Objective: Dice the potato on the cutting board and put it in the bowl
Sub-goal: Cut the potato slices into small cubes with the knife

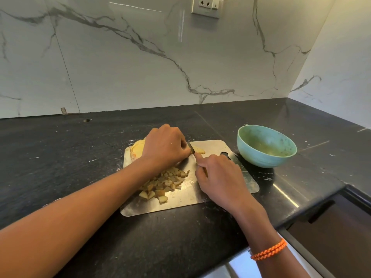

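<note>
Counted: one metal cutting board (202,199), one green bowl (267,146), one knife (191,147), one wall socket (205,6), two hands, one orange wristband (270,250)

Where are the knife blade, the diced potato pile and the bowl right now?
knife blade (191,148), head view, on the dark blade between the hands.
diced potato pile (166,182), head view, middle of the heap.
bowl (251,157), head view, on its outer wall.

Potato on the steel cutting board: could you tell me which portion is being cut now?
The pale yellow potato strip under the knife blade, held by the left hand, not the diced pile.
</note>
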The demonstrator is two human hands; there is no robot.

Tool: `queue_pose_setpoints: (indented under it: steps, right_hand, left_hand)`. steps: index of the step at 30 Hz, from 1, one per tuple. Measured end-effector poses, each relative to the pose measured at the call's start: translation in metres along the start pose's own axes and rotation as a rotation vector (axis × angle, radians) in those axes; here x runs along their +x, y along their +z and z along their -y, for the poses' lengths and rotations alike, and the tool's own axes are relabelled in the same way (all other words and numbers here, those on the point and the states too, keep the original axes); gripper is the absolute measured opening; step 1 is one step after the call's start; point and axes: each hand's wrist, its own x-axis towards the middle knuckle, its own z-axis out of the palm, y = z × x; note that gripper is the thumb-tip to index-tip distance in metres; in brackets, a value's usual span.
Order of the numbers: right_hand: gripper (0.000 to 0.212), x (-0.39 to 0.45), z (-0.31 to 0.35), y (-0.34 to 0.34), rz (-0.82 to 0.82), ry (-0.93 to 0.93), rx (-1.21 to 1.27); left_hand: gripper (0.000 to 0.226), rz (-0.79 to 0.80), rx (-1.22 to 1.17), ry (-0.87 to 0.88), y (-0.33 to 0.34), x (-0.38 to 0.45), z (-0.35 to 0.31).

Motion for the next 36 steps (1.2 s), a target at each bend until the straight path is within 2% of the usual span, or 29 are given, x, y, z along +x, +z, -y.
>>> queue_pose_setpoints:
  steps: [12,20,25,36]
  right_hand:
    - [0.049,-0.054,-0.003,-0.013,-0.029,-0.027,0.006]
    - [0.045,-0.03,0.004,-0.008,-0.25,0.061,0.087]
    - [0.044,-0.006,0.007,0.001,-0.149,0.021,0.058]
    - [0.047,-0.007,0.007,0.002,-0.041,-0.007,-0.01]
  left_hand:
    - [0.032,-0.01,0.043,-0.017,0.003,-0.002,-0.003]
    - [0.017,0.004,-0.017,-0.059,-0.008,0.002,0.006]
    - [0.016,0.05,-0.037,-0.066,-0.006,0.003,0.009]
    - [0.023,0.076,-0.023,-0.046,-0.007,0.003,0.007]
